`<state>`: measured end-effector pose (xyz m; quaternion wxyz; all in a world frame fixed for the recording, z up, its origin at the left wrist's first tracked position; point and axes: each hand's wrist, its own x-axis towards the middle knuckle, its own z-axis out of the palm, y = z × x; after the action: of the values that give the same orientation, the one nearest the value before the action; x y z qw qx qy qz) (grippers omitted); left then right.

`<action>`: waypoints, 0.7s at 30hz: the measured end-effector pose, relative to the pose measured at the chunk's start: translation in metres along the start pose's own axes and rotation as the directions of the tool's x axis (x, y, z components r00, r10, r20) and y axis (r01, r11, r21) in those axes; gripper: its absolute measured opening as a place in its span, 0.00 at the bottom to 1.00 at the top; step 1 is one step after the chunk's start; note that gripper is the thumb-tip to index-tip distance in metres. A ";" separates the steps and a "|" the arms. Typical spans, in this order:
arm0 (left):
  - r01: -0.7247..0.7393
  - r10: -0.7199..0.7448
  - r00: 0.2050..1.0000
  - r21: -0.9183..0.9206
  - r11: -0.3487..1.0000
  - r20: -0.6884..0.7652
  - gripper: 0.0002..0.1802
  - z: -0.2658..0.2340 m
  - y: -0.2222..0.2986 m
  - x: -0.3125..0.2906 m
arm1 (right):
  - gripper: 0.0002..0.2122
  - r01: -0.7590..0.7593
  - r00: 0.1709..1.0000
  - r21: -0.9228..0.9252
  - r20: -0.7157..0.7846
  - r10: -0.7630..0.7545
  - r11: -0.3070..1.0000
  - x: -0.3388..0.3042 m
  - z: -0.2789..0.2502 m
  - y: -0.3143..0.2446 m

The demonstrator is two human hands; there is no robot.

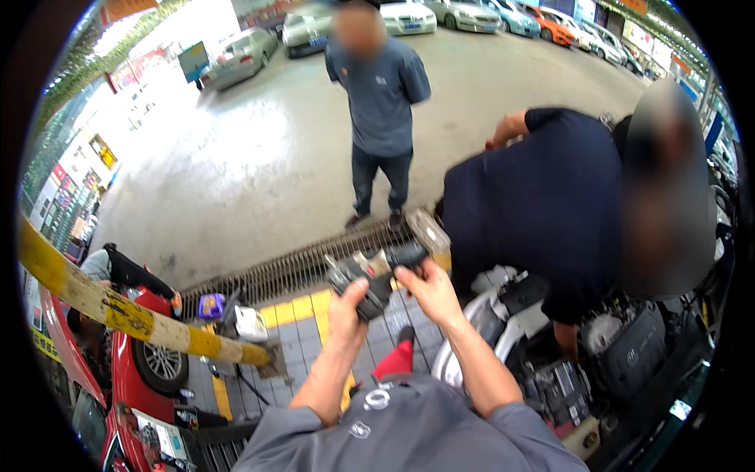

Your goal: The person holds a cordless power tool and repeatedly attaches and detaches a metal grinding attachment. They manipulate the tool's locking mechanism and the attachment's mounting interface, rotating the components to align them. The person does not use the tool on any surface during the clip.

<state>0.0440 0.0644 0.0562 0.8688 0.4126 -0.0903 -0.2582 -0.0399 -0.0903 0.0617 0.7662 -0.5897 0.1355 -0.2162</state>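
Note:
In front of my chest I hold a dark mechanical part (379, 293), black with bare-metal areas and a small red spot. What kind of part it is I cannot make out. My left hand (346, 309) grips its near left side, thumb on top. A black cylindrical end sticks out on the right, where my right hand (432, 293) closes on it with the thumb on its near side. My fingers under the part are mostly hidden. Below it lie grey floor tiles (297, 334) with yellow stripes.
At right, a co-worker in a dark shirt (543, 185) leans over an open engine bay (629, 346) with a battery (562, 393). Another person (381, 98) stands beyond the drain grating (275, 266). A yellow-and-white pole (134, 315) slants at left beside a red car (141, 401).

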 end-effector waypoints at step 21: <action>0.091 -0.099 0.991 -0.082 0.992 -0.091 0.26 0.015 0.004 -0.008 | 0.19 -0.088 0.995 -0.027 0.053 0.089 0.996 -0.023 -0.011 -0.021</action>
<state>0.0333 0.0609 0.0695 0.8742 0.3942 -0.0190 -0.2828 -0.0684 -0.0924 0.0779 0.7710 -0.5983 0.1435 -0.1644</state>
